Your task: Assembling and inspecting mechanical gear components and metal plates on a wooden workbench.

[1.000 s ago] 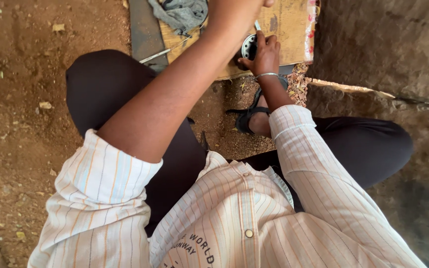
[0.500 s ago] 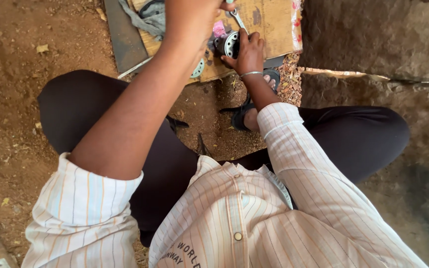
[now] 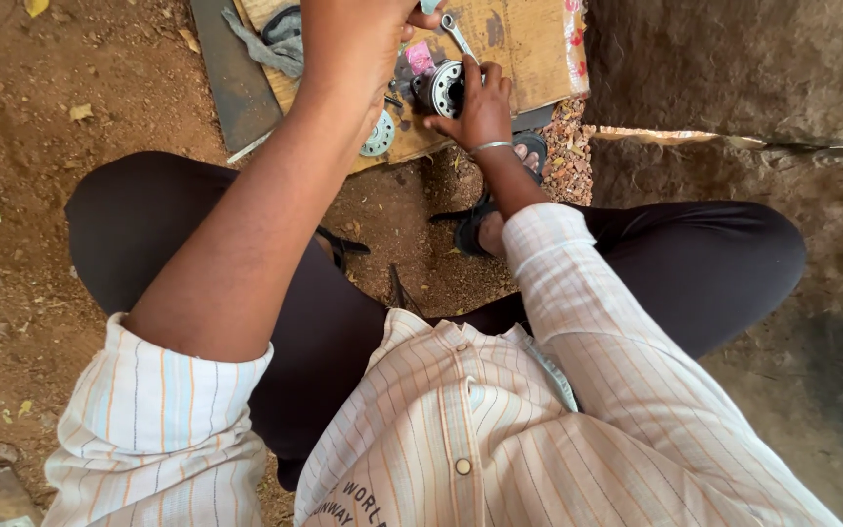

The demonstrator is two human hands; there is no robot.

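Observation:
My right hand (image 3: 483, 112), with a metal bangle on the wrist, grips a round grey metal part (image 3: 441, 88) with a dark bore, held on a wooden board (image 3: 529, 54). My left hand (image 3: 358, 39) reaches over the board just left of that part, back turned to the camera and fingers hidden. A small wrench (image 3: 457, 35) lies on the board just above the part, and a pink scrap (image 3: 420, 57) lies beside it. A flat toothed metal disc (image 3: 379, 136) rests at the board's near edge, under my left wrist.
A grey rag (image 3: 267, 47) lies on the board's left end, next to a dark metal plate (image 3: 229, 88). I squat on brown dirt with dry leaves, in dark trousers and black sandals (image 3: 475, 220). A dark stone surface (image 3: 734, 68) rises at the right.
The view has tilted up, so the board and both hands sit lower in frame. The round metal part, wrench and disc show more fully. My right hand stays on the part.

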